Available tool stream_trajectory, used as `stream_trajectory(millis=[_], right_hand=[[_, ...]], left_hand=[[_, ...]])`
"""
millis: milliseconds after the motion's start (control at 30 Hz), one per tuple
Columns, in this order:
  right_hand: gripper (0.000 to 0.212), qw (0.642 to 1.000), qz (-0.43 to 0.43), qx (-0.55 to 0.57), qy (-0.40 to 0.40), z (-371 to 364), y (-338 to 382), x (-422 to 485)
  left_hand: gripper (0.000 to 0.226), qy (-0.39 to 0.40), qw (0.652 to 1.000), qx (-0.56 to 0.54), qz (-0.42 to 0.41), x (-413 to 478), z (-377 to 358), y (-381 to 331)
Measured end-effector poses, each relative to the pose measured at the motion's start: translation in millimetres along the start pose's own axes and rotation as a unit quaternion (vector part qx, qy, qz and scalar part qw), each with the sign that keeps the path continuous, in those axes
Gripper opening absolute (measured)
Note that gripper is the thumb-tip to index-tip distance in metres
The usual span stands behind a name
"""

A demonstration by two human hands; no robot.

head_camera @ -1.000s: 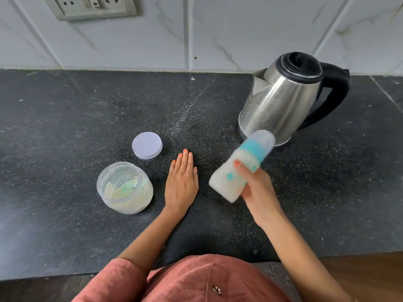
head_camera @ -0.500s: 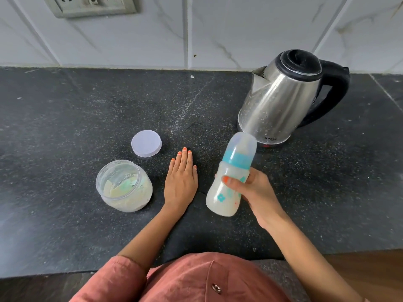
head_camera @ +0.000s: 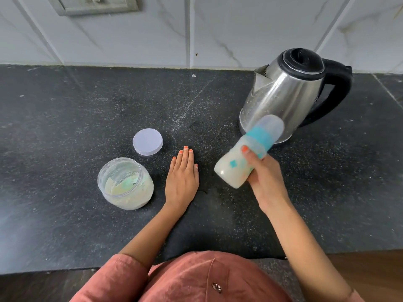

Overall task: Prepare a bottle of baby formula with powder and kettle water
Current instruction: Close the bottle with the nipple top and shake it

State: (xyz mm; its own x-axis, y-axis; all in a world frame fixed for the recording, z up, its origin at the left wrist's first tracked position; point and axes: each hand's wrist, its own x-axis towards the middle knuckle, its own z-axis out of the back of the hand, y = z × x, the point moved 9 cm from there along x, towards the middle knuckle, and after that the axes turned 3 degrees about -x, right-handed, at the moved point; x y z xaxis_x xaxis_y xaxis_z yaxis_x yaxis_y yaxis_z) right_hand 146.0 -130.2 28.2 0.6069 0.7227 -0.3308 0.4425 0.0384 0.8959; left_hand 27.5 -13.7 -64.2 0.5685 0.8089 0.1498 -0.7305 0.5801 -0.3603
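1. My right hand grips the baby bottle above the counter, tilted, its capped top toward the kettle; the bottle is blurred.
2. Milky liquid fills its body.
3. My left hand lies flat on the counter, fingers straight and together.
4. Left of it stands the open powder jar, its lid lying just behind.
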Motion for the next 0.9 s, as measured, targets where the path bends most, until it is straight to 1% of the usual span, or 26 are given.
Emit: stream_trajectory(millis=[33,67,100,133,167,233,267,300,333,400,467,500,533,567,633,667,700,733,767,833,900], right_hand=[[0.025,0.998,0.012,0.058,-0.032,4.4,3.7,4.4],[0.02,0.994,0.022,0.09,-0.052,6.5,5.6,5.8],[0.02,0.994,0.03,0.089,-0.054,6.7,5.6,5.0],[0.025,0.997,0.031,0.055,-0.039,4.4,4.0,2.8],[0.029,1.0,0.021,-0.006,-0.009,-2.1,0.0,-2.3],[0.025,0.988,-0.007,-0.139,0.063,-13.8,-12.0,-15.7],[0.023,0.981,-0.014,-0.177,0.079,-14.9,-14.8,-19.1],[0.024,0.98,-0.016,-0.182,0.082,-14.6,-12.8,-20.0],[0.027,0.985,-0.012,-0.156,0.074,-12.0,-8.6,-17.3],[0.033,0.999,-0.003,-0.031,0.023,-1.7,2.1,-5.4],[0.024,0.995,0.02,0.086,-0.041,9.1,12.1,4.3],[0.018,0.992,0.032,0.104,-0.067,12.8,13.6,5.7],[0.017,0.992,0.039,0.09,-0.076,13.3,13.1,4.8],[0.019,0.996,0.034,0.056,-0.066,10.1,9.0,2.0],[0.022,0.998,-0.014,-0.054,0.009,-5.1,-10.8,-9.0],[0.022,0.991,-0.045,-0.114,0.053,-11.6,-22.9,-16.2],[0.022,0.981,-0.067,-0.162,0.083,-14.8,-30.4,-22.5],[0.024,0.976,-0.075,-0.184,0.088,-13.6,-31.3,-24.3],[0.026,0.98,-0.068,-0.173,0.075,-10.6,-26.5,-21.7],[0.034,0.996,-0.036,-0.078,0.018,-0.3,-10.7,-9.6],[0.038,0.999,0.009,0.01,-0.051,11.2,4.7,0.7]], left_hand=[[0.051,0.001,1.0,0.001,0.0,0.2,-0.5,0.2],[0.051,0.002,1.0,0.003,-0.001,0.5,-0.6,0.1],[0.051,0.002,1.0,0.005,-0.001,0.7,-0.9,-0.1],[0.051,0.003,1.0,0.007,-0.003,0.6,-1.2,-0.1],[0.051,0.004,1.0,0.006,-0.003,0.3,-1.3,0.0],[0.053,0.009,1.0,0.003,-0.003,0.0,-1.6,0.3],[0.054,0.01,1.0,0.003,-0.001,0.1,-1.9,0.5],[0.054,0.01,1.0,0.003,0.0,0.4,-2.3,0.5],[0.054,0.009,1.0,0.004,0.001,0.6,-1.9,0.5],[0.052,0.001,1.0,0.005,0.0,0.6,-0.4,0.4],[0.052,-0.001,1.0,0.006,0.0,0.0,0.1,0.2],[0.052,-0.002,1.0,0.007,-0.001,-0.2,0.2,-0.1],[0.052,-0.001,1.0,0.006,0.0,-0.3,-0.2,-0.3],[0.053,0.003,1.0,0.004,0.002,0.1,-0.7,-0.2],[0.053,0.008,1.0,0.002,0.004,0.7,-1.5,0.6],[0.053,0.008,1.0,0.003,0.002,0.7,-1.8,0.7],[0.052,0.007,1.0,0.004,0.0,0.7,-1.3,0.2],[0.051,0.005,1.0,0.004,-0.002,0.9,-0.9,-0.3],[0.05,0.004,1.0,0.002,-0.002,0.7,-0.6,-0.5],[0.049,0.004,1.0,-0.001,0.002,0.4,-0.3,-0.1],[0.051,0.004,1.0,0.004,0.003,-0.1,0.3,0.4]])
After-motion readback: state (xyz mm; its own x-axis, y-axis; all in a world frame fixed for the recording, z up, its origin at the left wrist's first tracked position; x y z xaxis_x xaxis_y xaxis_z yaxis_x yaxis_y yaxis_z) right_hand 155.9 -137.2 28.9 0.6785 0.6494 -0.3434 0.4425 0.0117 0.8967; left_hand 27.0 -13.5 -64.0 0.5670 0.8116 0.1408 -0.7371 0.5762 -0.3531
